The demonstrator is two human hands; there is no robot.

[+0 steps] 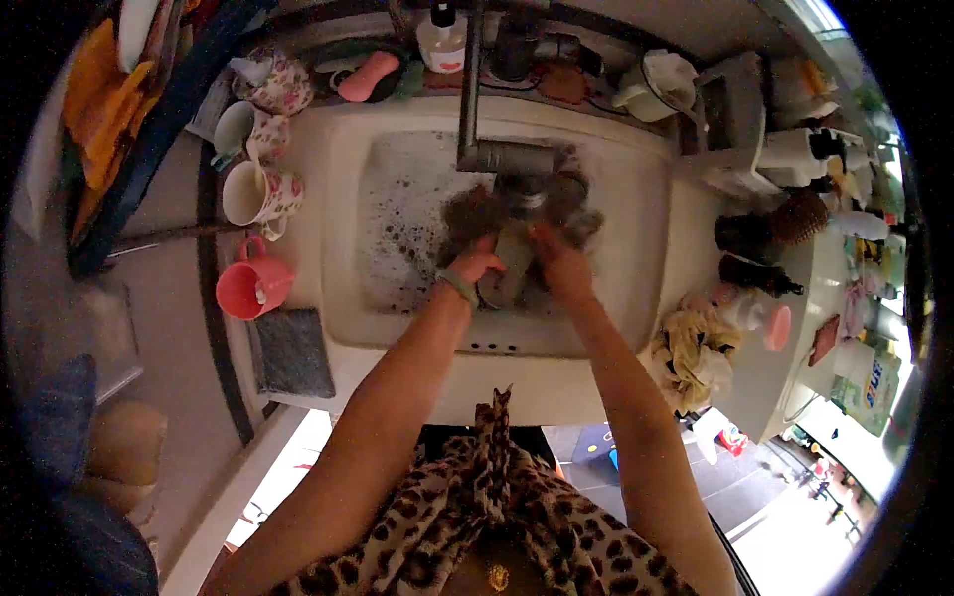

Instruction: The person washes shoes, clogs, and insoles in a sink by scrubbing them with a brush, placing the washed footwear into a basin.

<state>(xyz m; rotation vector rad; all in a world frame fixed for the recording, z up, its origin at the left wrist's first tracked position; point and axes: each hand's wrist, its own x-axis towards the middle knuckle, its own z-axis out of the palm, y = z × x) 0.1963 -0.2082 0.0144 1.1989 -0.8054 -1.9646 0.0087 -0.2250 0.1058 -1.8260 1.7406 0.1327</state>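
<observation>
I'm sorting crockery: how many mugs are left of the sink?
3: a pink mug at the near end, a flowered mug beyond it, a second flowered mug past that. The farthest flowered piece may be another, too unclear to tell.

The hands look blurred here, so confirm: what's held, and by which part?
The left hand and right hand appear to hold blurred brown material by its near side; what it is cannot be told.

PLACE: home washroom, by the look of it | white sink is holding sudsy water under a tap | floral mugs and a pink mug are lining its left side | pump bottle is standing behind | round hairbrush is lying near bottles at right
</observation>
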